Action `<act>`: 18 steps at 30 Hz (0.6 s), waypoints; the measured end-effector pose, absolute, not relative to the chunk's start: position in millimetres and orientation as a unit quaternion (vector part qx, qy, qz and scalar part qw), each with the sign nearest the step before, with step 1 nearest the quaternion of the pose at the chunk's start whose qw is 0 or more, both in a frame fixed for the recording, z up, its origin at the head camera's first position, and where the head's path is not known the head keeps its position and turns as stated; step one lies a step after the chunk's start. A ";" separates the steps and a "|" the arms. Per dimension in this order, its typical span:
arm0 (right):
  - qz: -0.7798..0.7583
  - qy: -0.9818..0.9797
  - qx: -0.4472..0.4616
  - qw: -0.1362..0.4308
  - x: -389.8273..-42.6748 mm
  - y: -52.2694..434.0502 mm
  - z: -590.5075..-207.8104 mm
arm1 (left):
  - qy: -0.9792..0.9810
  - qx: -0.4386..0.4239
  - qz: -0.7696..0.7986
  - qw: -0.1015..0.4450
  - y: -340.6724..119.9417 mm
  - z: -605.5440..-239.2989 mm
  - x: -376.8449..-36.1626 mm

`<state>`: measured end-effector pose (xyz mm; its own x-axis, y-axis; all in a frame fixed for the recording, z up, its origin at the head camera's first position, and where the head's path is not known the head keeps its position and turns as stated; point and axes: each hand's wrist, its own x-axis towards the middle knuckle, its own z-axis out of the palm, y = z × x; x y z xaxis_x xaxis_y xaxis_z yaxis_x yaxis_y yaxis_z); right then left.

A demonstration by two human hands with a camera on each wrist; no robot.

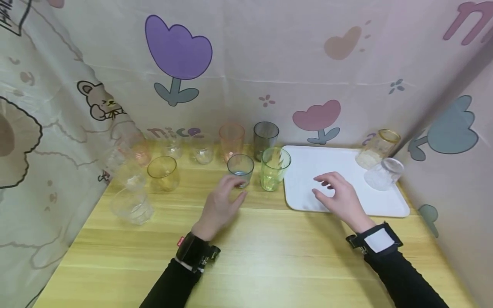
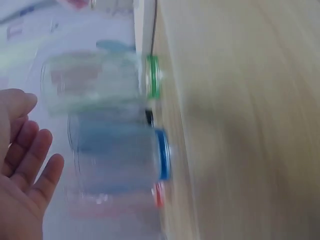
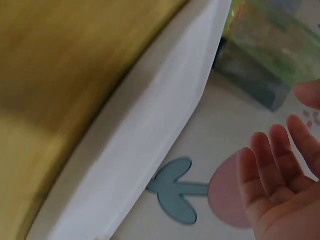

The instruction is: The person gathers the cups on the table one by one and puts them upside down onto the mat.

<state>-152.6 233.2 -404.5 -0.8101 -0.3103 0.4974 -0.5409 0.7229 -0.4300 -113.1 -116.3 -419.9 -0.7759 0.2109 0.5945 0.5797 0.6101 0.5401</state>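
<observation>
On the wooden table (image 1: 269,256), going from the left, four clear glasses stand or blur together near the curtain: one at the front left (image 1: 132,206), one behind it (image 1: 131,175), and two small ones further back (image 1: 172,147) (image 1: 202,149); a pale pink glass (image 1: 138,149) sits among them, though that corner is too blurred to count with certainty. Next come one amber glass (image 1: 163,172), one orange tumbler (image 1: 231,141), one small blue glass (image 1: 240,170), one grey tumbler (image 1: 265,137) and one green glass (image 1: 274,168), the green just beside the white tray (image 1: 308,201). The left hand (image 1: 220,206) reaches to the blue glass with relaxed, slightly spread fingers, its fingertips at the glass's near side; whether they touch cannot be told, and the left wrist view shows an open palm beside the blurred blue and green glasses. The right hand (image 1: 339,194) hovers over the tray's near left part, fingers loosely spread and holding nothing. On the tray's far right lie two glasses tipped over: one amber-rimmed (image 1: 377,148) and one clear (image 1: 384,173).
</observation>
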 end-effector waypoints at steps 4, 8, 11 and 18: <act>0.279 -0.915 0.256 0.141 -149.6 220.8 -410.5 | -0.866 -0.178 -0.406 0.232 -135.8 -423.2 -113.1; 0.268 -0.925 0.259 0.074 -145.5 210.4 -416.4 | -0.877 -0.126 -0.424 0.189 -147.5 -426.5 -113.2; 0.254 -0.931 0.260 0.043 -143.7 203.5 -421.2 | -0.879 -0.101 -0.434 0.168 -150.9 -430.2 -116.0; 0.223 -0.934 0.280 0.017 -146.2 189.7 -428.3 | -0.863 -0.046 -0.490 0.114 -145.2 -440.4 -130.6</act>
<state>-146.2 189.7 -428.3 -0.8425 -0.5152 0.1573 -0.5307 0.7439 -0.4061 -130.6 -145.2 -440.4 -0.9699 -0.0322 0.2415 0.1909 0.5154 0.8354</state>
